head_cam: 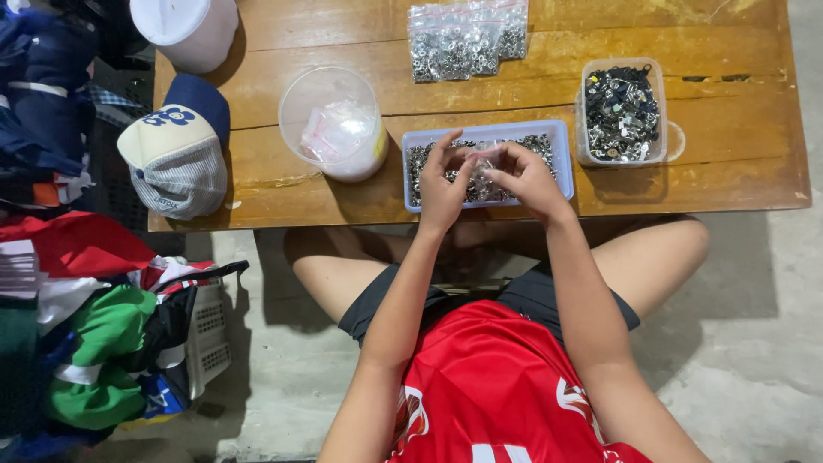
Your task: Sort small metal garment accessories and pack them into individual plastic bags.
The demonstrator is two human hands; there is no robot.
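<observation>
My left hand (443, 182) and my right hand (525, 176) meet over a shallow clear tray (561, 137) filled with small metal parts. Together they pinch a small clear plastic bag (484, 163) between the fingertips; the bag seems to hold some of the parts. The tray sits at the near edge of a low wooden table (711, 184). My bare knees reach under the table.
A round clear tub (330, 94) with empty small bags stands left of the tray. Filled bags (467, 39) lie at the back. A clear box of dark metal parts (621, 111) sits right. A cap (176, 150), a white bucket (189, 26) and piled clothes (94, 326) are at left.
</observation>
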